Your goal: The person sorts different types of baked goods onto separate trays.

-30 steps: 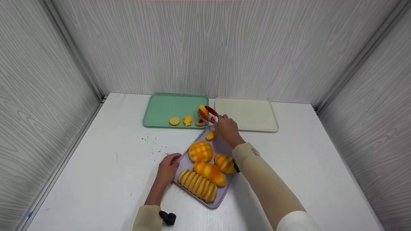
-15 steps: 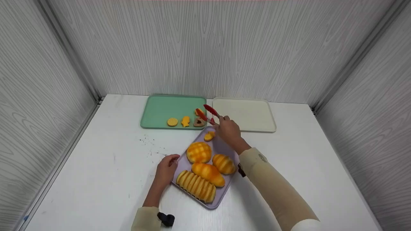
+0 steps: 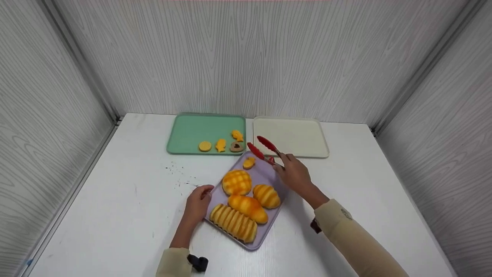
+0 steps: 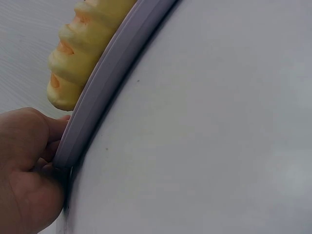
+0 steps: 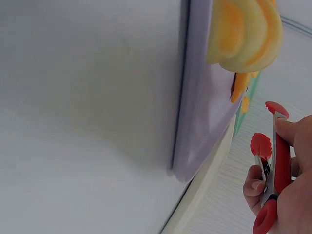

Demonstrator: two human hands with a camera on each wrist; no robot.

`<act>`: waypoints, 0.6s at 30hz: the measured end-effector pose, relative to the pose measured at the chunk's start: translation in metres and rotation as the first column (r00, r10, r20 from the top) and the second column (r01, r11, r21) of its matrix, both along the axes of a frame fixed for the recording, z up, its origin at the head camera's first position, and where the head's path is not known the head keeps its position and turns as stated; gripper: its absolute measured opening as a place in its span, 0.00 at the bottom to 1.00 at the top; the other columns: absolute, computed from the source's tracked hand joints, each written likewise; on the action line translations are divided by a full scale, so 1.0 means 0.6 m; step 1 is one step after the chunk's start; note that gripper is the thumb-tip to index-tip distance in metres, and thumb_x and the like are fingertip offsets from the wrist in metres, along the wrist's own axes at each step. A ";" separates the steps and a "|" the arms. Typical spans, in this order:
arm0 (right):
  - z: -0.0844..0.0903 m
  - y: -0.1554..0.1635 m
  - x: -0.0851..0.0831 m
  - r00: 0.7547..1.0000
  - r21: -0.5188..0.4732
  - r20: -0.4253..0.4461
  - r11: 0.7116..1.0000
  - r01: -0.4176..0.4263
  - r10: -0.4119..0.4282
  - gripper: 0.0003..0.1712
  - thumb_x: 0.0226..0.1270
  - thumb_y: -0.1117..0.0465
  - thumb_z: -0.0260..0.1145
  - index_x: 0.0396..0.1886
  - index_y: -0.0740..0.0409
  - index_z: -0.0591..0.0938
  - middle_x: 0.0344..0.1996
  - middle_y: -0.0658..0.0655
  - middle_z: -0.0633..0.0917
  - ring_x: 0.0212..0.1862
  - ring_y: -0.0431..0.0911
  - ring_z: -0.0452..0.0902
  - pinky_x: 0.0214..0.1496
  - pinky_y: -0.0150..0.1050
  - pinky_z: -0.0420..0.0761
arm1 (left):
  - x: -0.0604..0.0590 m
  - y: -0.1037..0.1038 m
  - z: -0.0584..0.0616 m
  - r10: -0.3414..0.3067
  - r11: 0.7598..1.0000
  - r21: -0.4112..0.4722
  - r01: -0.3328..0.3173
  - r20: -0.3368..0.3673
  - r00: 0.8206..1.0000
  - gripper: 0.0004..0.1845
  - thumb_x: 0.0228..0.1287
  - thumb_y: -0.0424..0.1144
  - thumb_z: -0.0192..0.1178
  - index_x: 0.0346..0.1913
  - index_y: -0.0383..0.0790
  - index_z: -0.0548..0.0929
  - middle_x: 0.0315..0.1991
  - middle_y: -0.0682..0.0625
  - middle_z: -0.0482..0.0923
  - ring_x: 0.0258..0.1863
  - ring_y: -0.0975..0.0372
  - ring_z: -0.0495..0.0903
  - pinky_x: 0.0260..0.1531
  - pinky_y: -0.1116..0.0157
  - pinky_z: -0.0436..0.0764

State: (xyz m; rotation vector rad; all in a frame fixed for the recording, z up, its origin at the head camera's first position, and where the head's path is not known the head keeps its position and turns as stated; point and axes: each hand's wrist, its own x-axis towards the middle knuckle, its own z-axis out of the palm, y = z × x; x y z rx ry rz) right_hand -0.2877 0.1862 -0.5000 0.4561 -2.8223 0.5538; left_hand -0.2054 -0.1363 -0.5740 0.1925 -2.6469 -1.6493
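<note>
Head view: the right hand (image 3: 295, 175) grips red tongs (image 3: 265, 151), tips parted and empty, above the far end of a lilac tray (image 3: 265, 177) bearing four loaves and one small pastry (image 3: 249, 162). The left hand (image 3: 198, 204) holds the tray's left edge. Behind on the white surface (image 3: 115, 200), a green tray (image 3: 192, 130) carries four small pastries beside a cream tray (image 3: 296, 134).

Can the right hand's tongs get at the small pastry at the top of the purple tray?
Probably yes. The red tongs in the right hand are open just beside the small pastry, and nothing lies between them on the purple tray.
</note>
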 end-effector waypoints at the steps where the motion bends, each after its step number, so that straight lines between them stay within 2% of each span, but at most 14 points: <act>1: -0.003 0.006 0.007 1.000 -0.003 0.006 1.000 -0.002 0.002 0.33 0.69 0.50 0.69 0.66 0.66 0.76 0.53 0.65 0.82 0.47 0.58 0.82 0.51 0.53 0.83 | 0.000 0.000 0.000 0.001 1.000 0.000 -0.001 0.004 1.000 0.16 0.76 0.34 0.51 0.61 0.41 0.80 0.55 0.46 0.80 0.55 0.55 0.77 0.58 0.53 0.77; 8: -0.019 0.038 0.044 0.993 0.005 0.114 0.999 -0.034 0.033 0.36 0.71 0.46 0.66 0.70 0.64 0.73 0.59 0.64 0.80 0.55 0.58 0.80 0.61 0.54 0.80 | -0.002 0.001 -0.002 0.002 1.000 -0.004 -0.002 0.002 1.000 0.16 0.76 0.34 0.51 0.61 0.41 0.80 0.54 0.46 0.80 0.53 0.55 0.77 0.58 0.54 0.77; 14: -0.025 0.051 0.054 0.991 0.028 0.102 0.995 -0.093 0.090 0.34 0.71 0.47 0.66 0.68 0.65 0.75 0.57 0.64 0.81 0.52 0.57 0.81 0.58 0.54 0.81 | 0.000 0.001 0.000 -0.004 1.000 0.003 0.004 -0.044 0.999 0.16 0.74 0.33 0.52 0.60 0.39 0.81 0.52 0.45 0.81 0.51 0.55 0.77 0.56 0.54 0.77; 18: -0.022 0.050 0.053 0.987 0.032 0.126 0.994 -0.102 0.097 0.35 0.70 0.47 0.66 0.68 0.64 0.75 0.57 0.64 0.81 0.53 0.58 0.81 0.59 0.54 0.80 | 0.002 0.002 0.000 0.004 1.000 0.006 -0.003 -0.060 0.998 0.16 0.74 0.32 0.52 0.59 0.38 0.82 0.50 0.44 0.81 0.50 0.55 0.78 0.55 0.54 0.77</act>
